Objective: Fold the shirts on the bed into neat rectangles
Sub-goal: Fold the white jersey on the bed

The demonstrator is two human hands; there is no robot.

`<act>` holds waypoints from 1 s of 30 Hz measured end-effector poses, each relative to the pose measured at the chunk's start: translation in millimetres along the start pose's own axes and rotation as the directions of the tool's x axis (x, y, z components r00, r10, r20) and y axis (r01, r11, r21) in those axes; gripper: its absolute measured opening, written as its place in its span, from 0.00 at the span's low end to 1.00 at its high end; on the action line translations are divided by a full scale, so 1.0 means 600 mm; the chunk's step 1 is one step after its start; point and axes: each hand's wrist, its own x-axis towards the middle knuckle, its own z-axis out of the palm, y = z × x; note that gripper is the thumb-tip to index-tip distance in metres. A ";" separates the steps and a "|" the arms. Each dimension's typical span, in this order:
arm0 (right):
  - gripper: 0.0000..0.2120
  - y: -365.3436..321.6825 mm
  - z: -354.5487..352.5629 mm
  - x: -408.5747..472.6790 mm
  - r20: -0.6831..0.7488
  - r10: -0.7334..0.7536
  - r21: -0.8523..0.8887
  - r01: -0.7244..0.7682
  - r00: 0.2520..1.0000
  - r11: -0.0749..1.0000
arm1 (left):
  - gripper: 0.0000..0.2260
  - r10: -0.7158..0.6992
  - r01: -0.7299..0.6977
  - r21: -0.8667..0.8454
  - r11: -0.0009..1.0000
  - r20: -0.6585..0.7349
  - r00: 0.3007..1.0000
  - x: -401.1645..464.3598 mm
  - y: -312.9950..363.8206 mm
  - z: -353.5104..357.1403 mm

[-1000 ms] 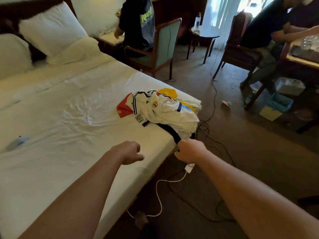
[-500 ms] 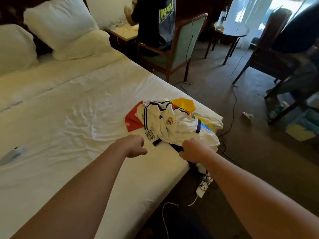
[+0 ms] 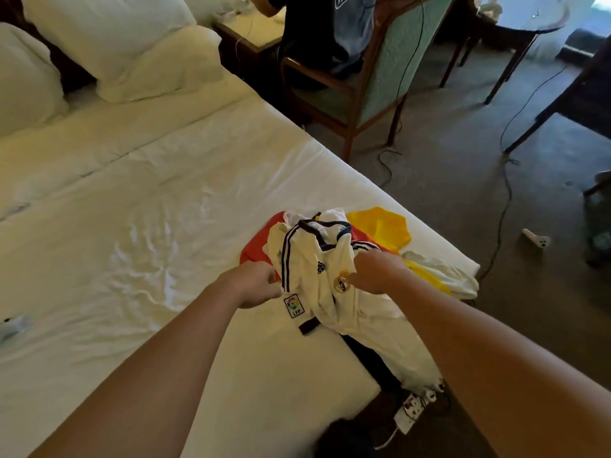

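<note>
A heap of shirts lies at the right edge of the white bed (image 3: 139, 226). On top is a white football shirt (image 3: 317, 276) with dark stripes and a crest. A red shirt (image 3: 256, 251) and a yellow shirt (image 3: 380, 228) show from under it. Part of the white cloth hangs over the bed's edge. My left hand (image 3: 253, 284) pinches the white shirt at its left sleeve, by the badge. My right hand (image 3: 377, 272) grips the same shirt near the crest, fingers curled into the cloth.
Pillows (image 3: 109, 38) lie at the head of the bed. A person sits in a green chair (image 3: 380, 77) beside the bed, near a round table (image 3: 525, 24). Cables and a power strip (image 3: 413, 408) lie on the carpet by the bed's corner.
Both hands have moved forward from the bed's edge onto the heap and taken hold of the white shirt. The camera has come closer to the pile.
</note>
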 end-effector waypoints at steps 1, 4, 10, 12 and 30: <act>0.11 0.011 -0.002 0.029 0.008 -0.004 0.011 0.003 1.000 1.000 | 0.13 -0.001 0.001 -0.019 1.000 0.001 1.000 0.024 0.002 -0.007; 0.08 0.042 0.002 0.120 0.051 0.013 0.064 -0.017 0.999 0.998 | 0.12 -0.010 0.012 -0.056 0.998 0.024 1.000 0.106 0.005 -0.021; 0.12 0.089 0.046 0.266 0.089 0.124 0.239 -0.142 0.988 0.961 | 0.11 -0.050 0.057 -0.118 0.991 0.061 0.997 0.266 -0.005 -0.011; 0.18 0.104 0.073 0.293 0.118 0.187 0.241 -0.211 0.975 0.947 | 0.10 -0.056 0.066 -0.130 0.989 0.079 0.995 0.298 -0.007 0.002; 0.15 -0.060 -0.159 0.270 0.221 -0.146 0.344 0.063 0.964 0.937 | 0.12 -0.131 0.112 -0.270 0.956 -0.054 0.990 0.172 -0.049 -0.080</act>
